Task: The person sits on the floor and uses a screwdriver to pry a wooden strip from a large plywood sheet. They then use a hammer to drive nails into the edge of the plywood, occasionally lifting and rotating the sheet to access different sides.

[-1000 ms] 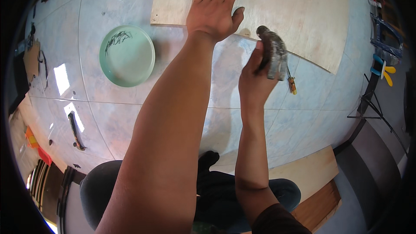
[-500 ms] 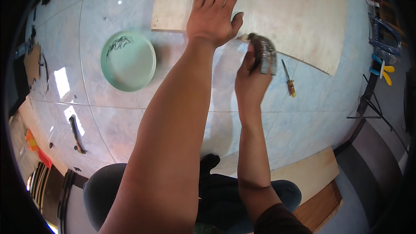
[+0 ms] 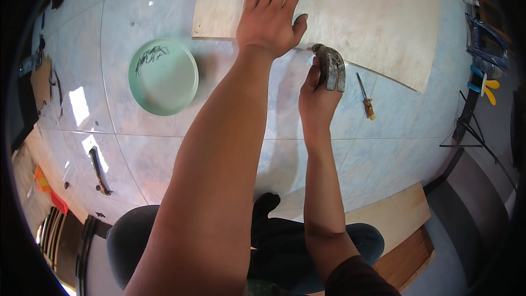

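In the head view, the left hand (image 3: 266, 30) lies palm down on a pale wooden board (image 3: 356, 16), near its closest edge, with the fingers slightly apart and pointing away from the person and the thumb angled out to the right. The right hand (image 3: 319, 104) is clamped on a hammer (image 3: 331, 68); its thumb shows beside the metal head, while the other fingers and the handle are mostly hidden. The hammer head is at the near edge of the board, just right of the left hand, with its two claws pointing back toward the person; whether its face touches the wood, I cannot tell. A screwdriver (image 3: 365, 98) lies on the tiled floor (image 3: 145, 161) to the right of the hammer, its tip toward the board. To the left of the left forearm sits a round light green plate (image 3: 167, 90), holding a loose bunch of thin dark nails (image 3: 150, 57) near its far rim. Farther left and nearer the person, a long dark tool (image 3: 97, 171) lies on the floor. Another wooden board (image 3: 394, 214) lies at the lower right.
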Available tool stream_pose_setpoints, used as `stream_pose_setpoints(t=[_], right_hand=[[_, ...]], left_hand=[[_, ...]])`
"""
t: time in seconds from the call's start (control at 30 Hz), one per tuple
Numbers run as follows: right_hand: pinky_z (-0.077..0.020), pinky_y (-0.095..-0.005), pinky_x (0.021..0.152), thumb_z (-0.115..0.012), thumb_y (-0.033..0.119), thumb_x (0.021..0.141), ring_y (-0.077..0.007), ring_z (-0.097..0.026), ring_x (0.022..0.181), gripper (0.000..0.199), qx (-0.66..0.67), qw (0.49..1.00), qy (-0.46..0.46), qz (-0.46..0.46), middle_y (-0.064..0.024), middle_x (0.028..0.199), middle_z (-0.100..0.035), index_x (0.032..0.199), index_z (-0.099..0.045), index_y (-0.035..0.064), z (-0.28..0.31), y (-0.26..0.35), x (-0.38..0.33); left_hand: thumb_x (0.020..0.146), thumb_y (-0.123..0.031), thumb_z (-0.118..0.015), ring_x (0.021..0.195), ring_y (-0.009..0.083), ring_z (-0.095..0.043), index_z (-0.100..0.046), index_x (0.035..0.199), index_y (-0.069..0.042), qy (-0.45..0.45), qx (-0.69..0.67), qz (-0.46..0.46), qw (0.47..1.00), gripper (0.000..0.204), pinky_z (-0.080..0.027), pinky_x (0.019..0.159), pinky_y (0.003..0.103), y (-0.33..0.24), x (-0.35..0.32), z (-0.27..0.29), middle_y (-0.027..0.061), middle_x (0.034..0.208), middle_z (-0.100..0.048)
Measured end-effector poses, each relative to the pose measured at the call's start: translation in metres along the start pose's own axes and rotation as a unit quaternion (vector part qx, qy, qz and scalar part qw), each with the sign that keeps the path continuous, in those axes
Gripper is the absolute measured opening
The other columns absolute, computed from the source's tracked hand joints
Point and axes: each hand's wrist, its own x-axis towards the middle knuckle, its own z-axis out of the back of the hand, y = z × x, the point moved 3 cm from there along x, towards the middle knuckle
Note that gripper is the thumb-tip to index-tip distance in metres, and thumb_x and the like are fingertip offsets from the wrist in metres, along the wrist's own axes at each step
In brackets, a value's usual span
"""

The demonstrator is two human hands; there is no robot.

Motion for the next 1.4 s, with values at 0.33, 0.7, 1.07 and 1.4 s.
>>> stream_pose_setpoints(t=[0.33, 0.7, 1.07, 1.4], right_hand=[[-0.0548, -0.0340, 0.094, -0.060, 0.003, 0.107, -0.0233, -0.071, 0.105, 0.021, 0.010, 1.000, 0.013, -0.018, -0.0169, 0.118, -0.074, 0.125, -0.068, -0.0051, 0.000, 0.004, 0.002], [-0.0585, -0.0393, 0.078, -0.060, 0.003, 0.105, -0.0360, -0.075, 0.093, 0.022, 0.002, 0.999, 0.040, -0.020, -0.0241, 0.112, -0.072, 0.124, -0.068, -0.0037, 0.006, 0.011, 0.006], [-0.0567, -0.0338, 0.074, -0.061, 0.002, 0.105, -0.0290, -0.072, 0.084, 0.022, 0.097, 0.993, -0.065, 0.018, -0.0213, 0.109, -0.073, 0.124, -0.069, -0.0043, 0.017, 0.011, 0.009], [-0.0560, -0.0353, 0.078, -0.059, 0.002, 0.106, -0.0284, -0.071, 0.090, 0.022, 0.036, 0.999, 0.012, -0.007, -0.0173, 0.110, -0.073, 0.125, -0.069, -0.0029, 0.004, 0.004, 0.001]], left_hand=[[0.101, -0.045, -0.057, 0.157, 0.0230, -0.031, -0.047, 0.156, -0.016, -0.008, 0.037, 0.009, 0.999, 0.063, -0.022, 0.131, 0.047, 0.002, -0.003, -0.002, 0.0055, 0.168, -0.039], [0.101, -0.045, -0.057, 0.158, 0.0220, -0.031, -0.047, 0.157, -0.017, -0.016, 0.037, 0.014, 0.999, 0.063, -0.022, 0.131, 0.047, 0.004, -0.002, -0.001, 0.0053, 0.168, -0.039], [0.102, -0.045, -0.056, 0.159, 0.0220, -0.029, -0.047, 0.157, -0.016, -0.011, 0.029, 0.011, 0.999, 0.063, -0.022, 0.132, 0.047, 0.001, -0.004, -0.004, 0.0050, 0.169, -0.037], [0.102, -0.047, -0.055, 0.159, 0.0228, -0.028, -0.047, 0.158, -0.016, -0.001, 0.040, 0.013, 0.999, 0.064, -0.021, 0.132, 0.047, 0.000, -0.006, -0.004, 0.0057, 0.171, -0.035]])
